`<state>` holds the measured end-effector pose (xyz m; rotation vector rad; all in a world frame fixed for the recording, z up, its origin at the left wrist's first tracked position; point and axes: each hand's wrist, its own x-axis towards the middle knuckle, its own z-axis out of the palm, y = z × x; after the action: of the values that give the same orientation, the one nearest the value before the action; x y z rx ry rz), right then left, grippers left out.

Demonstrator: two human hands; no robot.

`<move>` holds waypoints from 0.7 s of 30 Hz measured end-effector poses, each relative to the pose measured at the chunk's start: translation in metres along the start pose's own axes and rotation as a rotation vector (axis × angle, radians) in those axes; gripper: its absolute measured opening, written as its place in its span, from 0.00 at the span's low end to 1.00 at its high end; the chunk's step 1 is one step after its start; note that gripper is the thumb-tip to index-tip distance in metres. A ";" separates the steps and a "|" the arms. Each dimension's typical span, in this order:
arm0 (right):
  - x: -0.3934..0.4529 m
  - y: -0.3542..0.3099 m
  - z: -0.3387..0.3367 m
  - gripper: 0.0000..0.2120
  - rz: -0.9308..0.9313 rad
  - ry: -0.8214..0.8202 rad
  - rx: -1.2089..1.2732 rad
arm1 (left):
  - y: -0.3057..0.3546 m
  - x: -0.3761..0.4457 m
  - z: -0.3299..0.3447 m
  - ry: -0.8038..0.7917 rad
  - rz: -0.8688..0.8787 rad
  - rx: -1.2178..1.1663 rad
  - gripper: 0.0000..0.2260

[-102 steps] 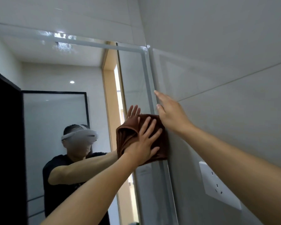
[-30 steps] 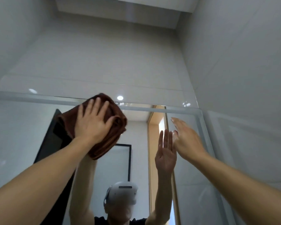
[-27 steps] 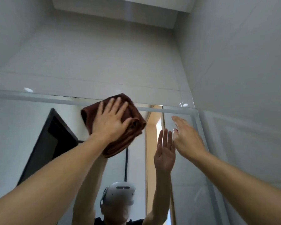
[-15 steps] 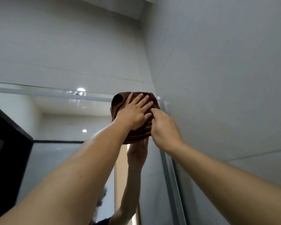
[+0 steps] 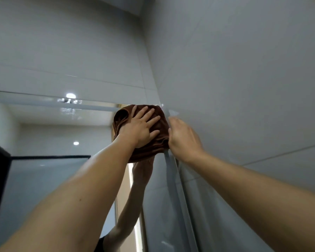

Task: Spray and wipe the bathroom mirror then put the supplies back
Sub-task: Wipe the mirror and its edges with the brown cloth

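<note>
A folded brown cloth (image 5: 149, 148) lies flat against the top right corner of the bathroom mirror (image 5: 49, 175). My left hand (image 5: 141, 127) presses it to the glass with spread, straight fingers. My right hand (image 5: 183, 137) rests beside the cloth at the mirror's right edge, where the side wall begins; its fingertips are hidden from me. No spray bottle is in view.
The grey tiled side wall (image 5: 244, 88) runs close along the right. The mirror's pale frame strip (image 5: 173, 179) runs down from the corner. A black-framed panel (image 5: 0, 179) and ceiling lights show in the reflection at left.
My left hand slid the cloth rightward along the mirror's top edge into the right corner. My right hand shifted from the glass to the mirror's right edge beside the cloth.
</note>
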<state>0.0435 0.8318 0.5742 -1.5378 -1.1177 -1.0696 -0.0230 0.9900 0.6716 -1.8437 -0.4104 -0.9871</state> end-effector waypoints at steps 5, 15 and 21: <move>-0.010 -0.020 0.011 0.21 0.057 -0.031 -0.052 | -0.051 -0.056 -0.018 0.047 -0.046 0.033 0.28; -0.021 -0.158 0.069 0.26 -0.014 -0.072 0.158 | -0.233 -0.236 -0.079 0.065 -0.433 0.157 0.29; -0.030 -0.276 0.102 0.25 -0.176 -0.051 0.289 | -0.314 -0.339 -0.108 0.057 -0.662 0.183 0.28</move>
<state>-0.2181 0.9699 0.5756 -1.2620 -1.3980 -0.9399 -0.4834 1.0922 0.6171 -1.5283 -1.0823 -1.3803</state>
